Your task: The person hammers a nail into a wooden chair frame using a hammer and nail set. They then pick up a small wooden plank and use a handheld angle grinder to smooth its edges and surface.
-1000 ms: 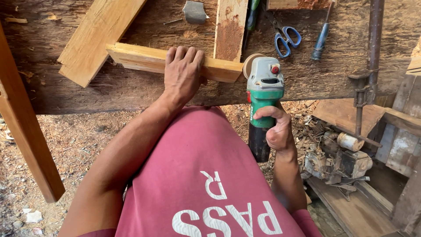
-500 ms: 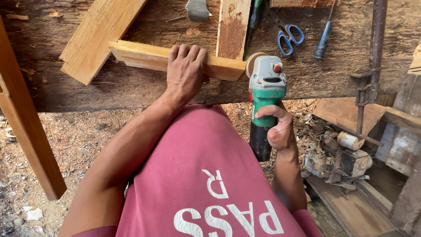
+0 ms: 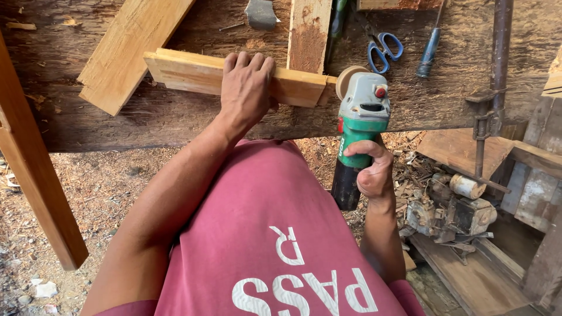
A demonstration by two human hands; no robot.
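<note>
My left hand (image 3: 246, 88) presses down on a pale wooden strip (image 3: 193, 73) that lies across the dark, worn workbench (image 3: 175, 117). My right hand (image 3: 372, 169) grips the body of a green and grey angle grinder (image 3: 360, 126). The grinder's round sanding disc (image 3: 346, 79) touches the right end of the strip. The grinder's black rear end sticks out below my fist.
A wide plank (image 3: 132, 50) and an upright board (image 3: 309, 32) lie on the bench behind the strip. Blue-handled scissors (image 3: 383, 50), a blue-handled screwdriver (image 3: 430, 50) and a metal clamp bar (image 3: 497, 76) sit at right. A small motor (image 3: 451, 205) rests among wood scraps below. A slanted wooden post (image 3: 35, 181) stands at left.
The view has shifted slightly. Both hands keep their hold, and the grinder stays at the strip's right end.
</note>
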